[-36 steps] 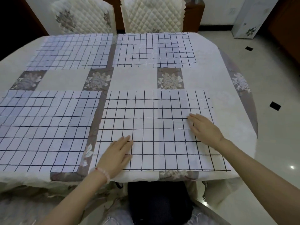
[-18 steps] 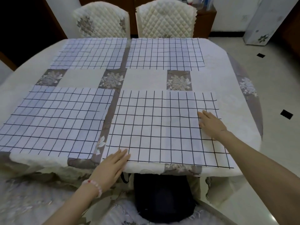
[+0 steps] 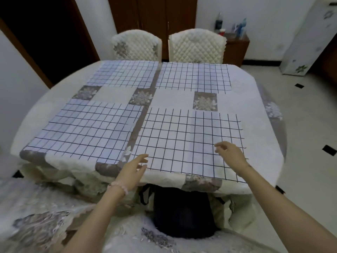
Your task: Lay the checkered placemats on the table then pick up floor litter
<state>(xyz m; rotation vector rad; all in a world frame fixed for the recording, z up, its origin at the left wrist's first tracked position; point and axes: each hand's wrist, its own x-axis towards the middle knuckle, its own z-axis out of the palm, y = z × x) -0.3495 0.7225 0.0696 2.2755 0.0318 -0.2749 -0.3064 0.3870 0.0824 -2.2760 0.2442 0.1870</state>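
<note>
Placemat [image 3: 186, 141] under right hand [image 3: 231, 155]

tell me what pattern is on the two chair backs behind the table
Cream diamond quilting with grey floral patches on the chair backs, clearest in the head view.

"What's on that table [image 3: 255, 99]?"

"A cream quilted tablecloth [image 3: 116, 94] with grey flower patches. Four checkered mats lie flat on it, two by two."

"Touching?"

"No. The far-left mat [image 3: 122, 75] and far-right mat [image 3: 193, 77] sit just apart, and so do the near-left mat [image 3: 87, 132] and near-right mat [image 3: 186, 141]. A grey strip of cloth shows between each pair. The near-right mat reaches the front edge."
</note>
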